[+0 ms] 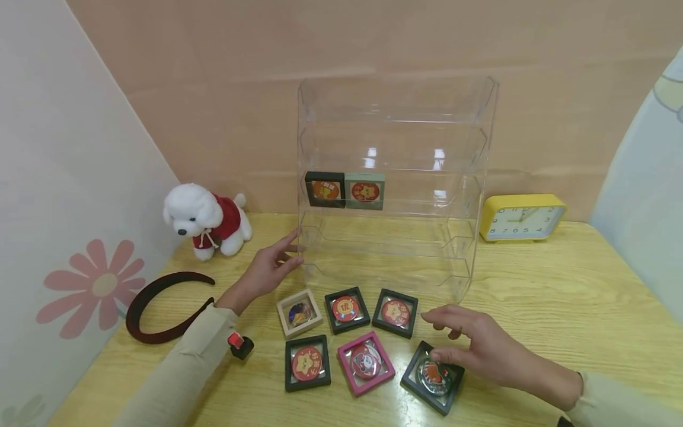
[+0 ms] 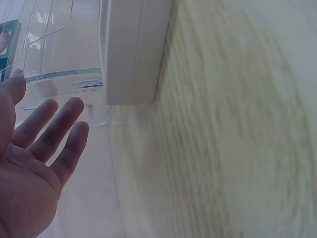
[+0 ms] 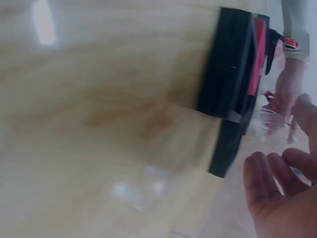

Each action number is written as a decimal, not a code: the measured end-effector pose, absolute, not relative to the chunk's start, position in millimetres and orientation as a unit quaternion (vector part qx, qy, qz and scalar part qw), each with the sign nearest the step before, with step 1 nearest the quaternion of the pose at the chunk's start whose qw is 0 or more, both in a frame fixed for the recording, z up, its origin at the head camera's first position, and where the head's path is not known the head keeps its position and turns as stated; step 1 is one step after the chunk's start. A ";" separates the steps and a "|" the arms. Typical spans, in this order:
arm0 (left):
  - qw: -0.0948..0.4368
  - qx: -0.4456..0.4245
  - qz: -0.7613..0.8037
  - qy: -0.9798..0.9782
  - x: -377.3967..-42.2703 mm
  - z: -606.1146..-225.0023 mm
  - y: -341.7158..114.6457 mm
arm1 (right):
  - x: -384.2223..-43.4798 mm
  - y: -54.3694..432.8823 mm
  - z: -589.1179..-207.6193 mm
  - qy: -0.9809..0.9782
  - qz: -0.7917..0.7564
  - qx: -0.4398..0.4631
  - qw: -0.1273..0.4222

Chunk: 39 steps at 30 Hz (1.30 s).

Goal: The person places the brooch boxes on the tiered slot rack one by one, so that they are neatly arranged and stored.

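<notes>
A person's two hands work at a pale wooden counter (image 1: 565, 290), holding nothing. The left hand (image 1: 267, 270) is at the lower left edge of a clear tiered rack (image 1: 416, 184); its grip is spread, the fingers apart, though firm contact cannot be told. The right hand's (image 1: 480, 344) grip is also spread, fingers gently bent, its thumb above or on a dark case with a green badge (image 1: 433, 378); touch is unclear. That case lies at the right end of the front row, beside a pink case (image 1: 366, 363) and a black case (image 1: 308, 363). Behind them lie a beige case (image 1: 300, 314) and two black-framed cases (image 1: 347, 309) with red badges. On the rack's middle tier, at the left, a black-edged case (image 1: 326, 190) stands beside a pale green case (image 1: 365, 191). A plush dog (image 1: 205, 219) and dark headband (image 1: 141, 308) sit left; a yellow clock (image 1: 523, 217), right.
</notes>
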<state>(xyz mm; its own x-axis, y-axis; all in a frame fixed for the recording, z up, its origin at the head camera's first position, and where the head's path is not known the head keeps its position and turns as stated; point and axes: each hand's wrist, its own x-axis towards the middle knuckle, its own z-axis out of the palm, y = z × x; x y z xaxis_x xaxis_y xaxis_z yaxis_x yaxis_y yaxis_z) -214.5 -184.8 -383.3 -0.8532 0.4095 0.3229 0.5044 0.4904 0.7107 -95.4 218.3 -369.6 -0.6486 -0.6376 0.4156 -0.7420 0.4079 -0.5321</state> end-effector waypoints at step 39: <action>0.049 -0.256 -0.436 -0.862 -213.7 -383.1 -184.4 | -79.8 246.6 -399.9 -0.847 0.363 0.388 -0.023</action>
